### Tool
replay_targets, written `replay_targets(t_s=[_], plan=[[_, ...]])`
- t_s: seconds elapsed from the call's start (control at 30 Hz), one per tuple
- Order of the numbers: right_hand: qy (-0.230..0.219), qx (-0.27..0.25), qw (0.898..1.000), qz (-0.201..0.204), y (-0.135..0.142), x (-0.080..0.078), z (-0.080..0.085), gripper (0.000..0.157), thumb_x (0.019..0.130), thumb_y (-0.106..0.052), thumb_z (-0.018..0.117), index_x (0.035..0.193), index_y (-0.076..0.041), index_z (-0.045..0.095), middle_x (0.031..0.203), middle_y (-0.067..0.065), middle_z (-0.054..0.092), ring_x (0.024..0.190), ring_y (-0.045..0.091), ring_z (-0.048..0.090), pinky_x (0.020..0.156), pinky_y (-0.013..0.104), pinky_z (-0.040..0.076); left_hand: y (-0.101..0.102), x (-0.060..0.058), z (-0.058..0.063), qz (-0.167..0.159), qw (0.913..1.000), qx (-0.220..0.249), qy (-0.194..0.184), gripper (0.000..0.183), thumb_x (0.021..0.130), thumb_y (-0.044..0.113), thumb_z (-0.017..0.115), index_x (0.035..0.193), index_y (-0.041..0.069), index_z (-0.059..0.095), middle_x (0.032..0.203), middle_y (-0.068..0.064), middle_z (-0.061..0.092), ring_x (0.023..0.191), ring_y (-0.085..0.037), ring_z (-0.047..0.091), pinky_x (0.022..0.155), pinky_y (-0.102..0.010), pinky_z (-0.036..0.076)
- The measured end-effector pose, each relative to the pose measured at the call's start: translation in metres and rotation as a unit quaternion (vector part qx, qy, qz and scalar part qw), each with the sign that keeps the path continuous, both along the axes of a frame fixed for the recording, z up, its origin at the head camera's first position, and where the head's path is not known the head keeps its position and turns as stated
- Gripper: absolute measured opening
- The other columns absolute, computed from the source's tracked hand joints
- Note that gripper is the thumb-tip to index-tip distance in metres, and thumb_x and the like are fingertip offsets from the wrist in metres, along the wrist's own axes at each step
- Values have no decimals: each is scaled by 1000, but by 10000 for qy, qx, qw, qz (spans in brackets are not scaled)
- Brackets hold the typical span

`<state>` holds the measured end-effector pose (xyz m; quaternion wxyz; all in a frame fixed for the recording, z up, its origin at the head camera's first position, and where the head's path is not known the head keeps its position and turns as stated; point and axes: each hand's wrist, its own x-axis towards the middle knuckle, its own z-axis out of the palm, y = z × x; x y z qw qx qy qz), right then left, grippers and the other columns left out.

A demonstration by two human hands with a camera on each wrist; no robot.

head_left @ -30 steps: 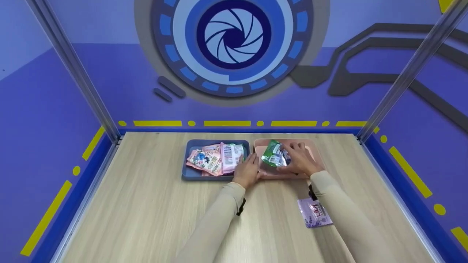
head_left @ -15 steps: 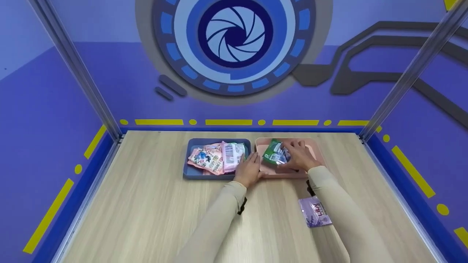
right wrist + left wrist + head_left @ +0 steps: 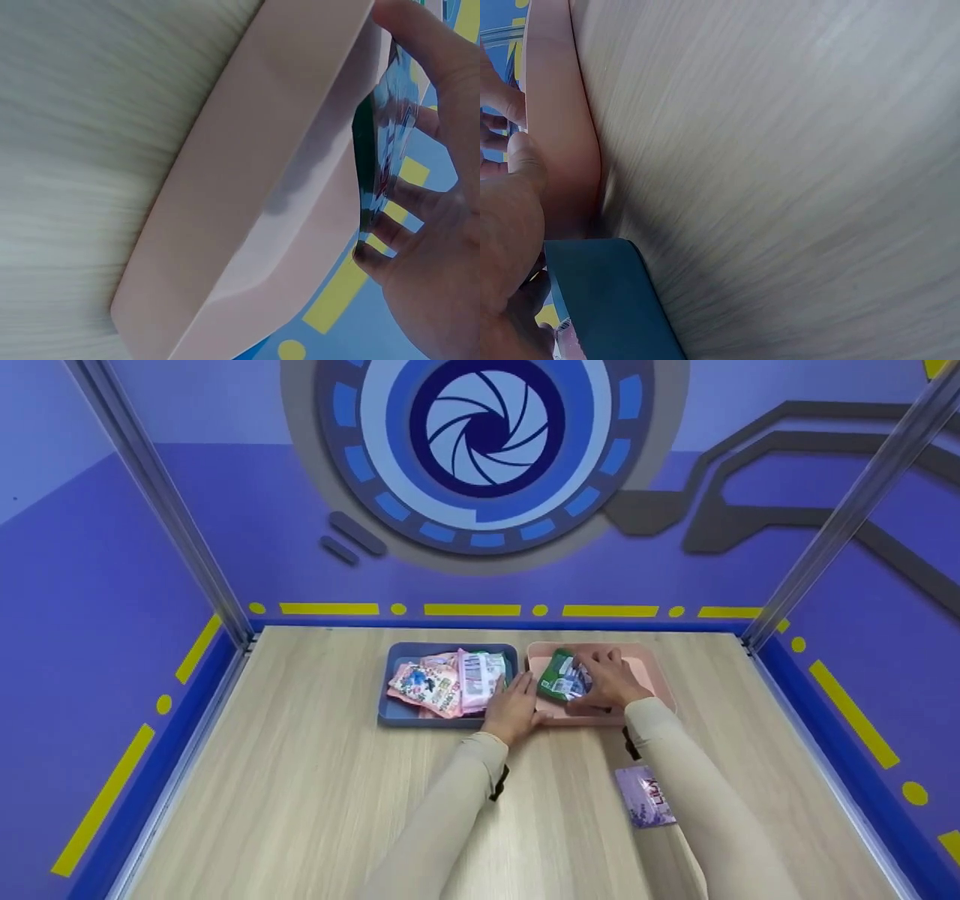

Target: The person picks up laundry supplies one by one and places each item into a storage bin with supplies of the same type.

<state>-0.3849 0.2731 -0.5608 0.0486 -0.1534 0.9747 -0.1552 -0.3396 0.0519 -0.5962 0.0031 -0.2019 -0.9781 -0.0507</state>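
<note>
My right hand (image 3: 609, 681) grips a shiny green packet (image 3: 556, 679) in the pink tray (image 3: 661, 701). In the right wrist view the fingers and thumb span that packet (image 3: 375, 142) over the pink tray wall (image 3: 225, 187). My left hand (image 3: 511, 709) rests where the two trays meet, fingers fairly straight and held together; its thumb (image 3: 526, 154) lies at the pink tray's rim in the left wrist view. Beside it, the blue tray (image 3: 384, 712) holds a pink patterned packet (image 3: 431, 686) and a pink-and-white packet (image 3: 474, 679) with a barcode-like label.
A purple packet (image 3: 645, 799) marked LILY lies on the wooden table (image 3: 300, 780), partly hidden by the right sleeve (image 3: 697, 795). Behind the trays rises a blue-purple wall (image 3: 465, 577), and metal posts (image 3: 157, 502) stand at the back corners.
The green packet has tilted slightly and sits a little lower in the right hand's grip. The right forearm has shifted a little left over the purple packet. The left hand stays at the trays.
</note>
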Motion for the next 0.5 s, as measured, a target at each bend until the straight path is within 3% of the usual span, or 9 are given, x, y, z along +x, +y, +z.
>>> replay_targets(t_s=[0.17,0.5], plan=[[-189,18,9998,-76,-2,-3,-2,108,68,-45,96,158,-27,40,141,23,45,124,42,36,103,68,40,-1,1,1,11,9999,16,113,81,97,62,57,155,6,45,161,-8,42,150,-24,37,125,-50,20],[-357,17,9993,-135,-7,-3,-7,116,65,-40,99,161,-33,33,155,23,35,135,45,30,109,73,33,1,0,-1,54,9999,63,116,81,96,62,57,154,7,46,161,-8,43,150,-23,37,125,-49,20]])
